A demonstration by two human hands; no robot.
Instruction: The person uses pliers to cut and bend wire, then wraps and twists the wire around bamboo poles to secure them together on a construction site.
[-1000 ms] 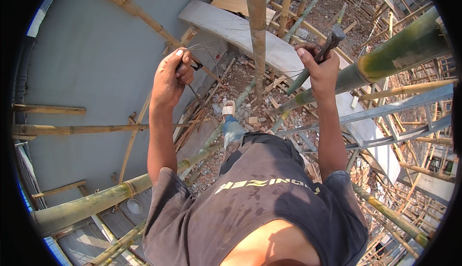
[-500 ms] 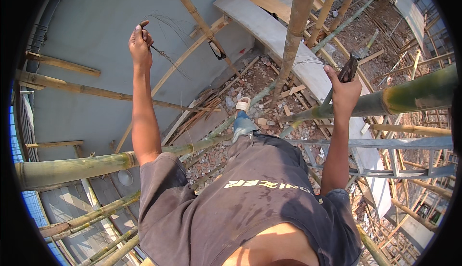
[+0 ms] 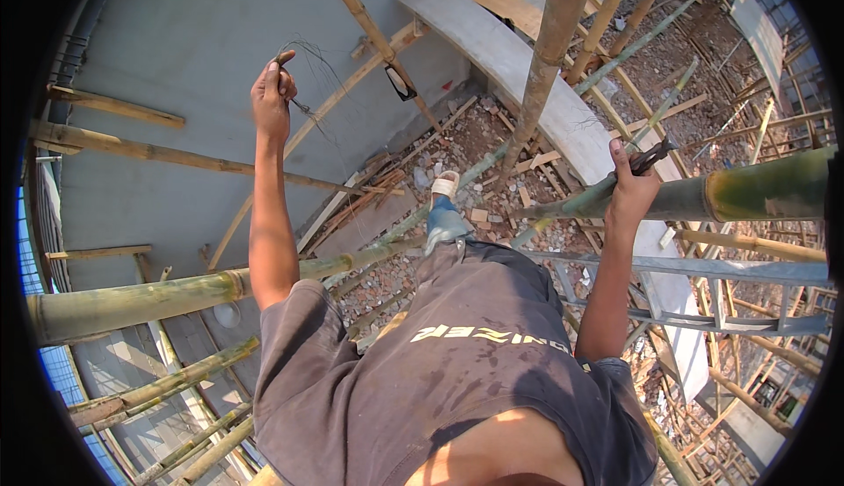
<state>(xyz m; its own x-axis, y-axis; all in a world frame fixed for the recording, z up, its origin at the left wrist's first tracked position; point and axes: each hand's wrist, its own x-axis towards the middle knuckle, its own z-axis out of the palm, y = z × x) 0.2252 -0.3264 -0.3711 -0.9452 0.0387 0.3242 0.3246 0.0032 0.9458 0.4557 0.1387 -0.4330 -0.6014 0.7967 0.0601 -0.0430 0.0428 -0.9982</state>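
Left hand (image 3: 271, 99): raised high, grip pinched on thin wire (image 3: 321, 117).
Right hand (image 3: 631, 189): grip clamped on pliers (image 3: 652, 157), beside green bamboo pole (image 3: 756, 192).
Wire: trails down-right, well apart from pliers.

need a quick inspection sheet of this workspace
surface: bamboo pole underfoot, rubble ground far below
job's things: thin wire in left hand; pliers in right hand
clutter: loose boards and stones on the ground
grippers: left hand raised, fingers pinching the wire; right hand gripping the pliers against the green pole
cables: only the wire, hanging loose
surroundings: grey wall, concrete beam, scaffold poles all round
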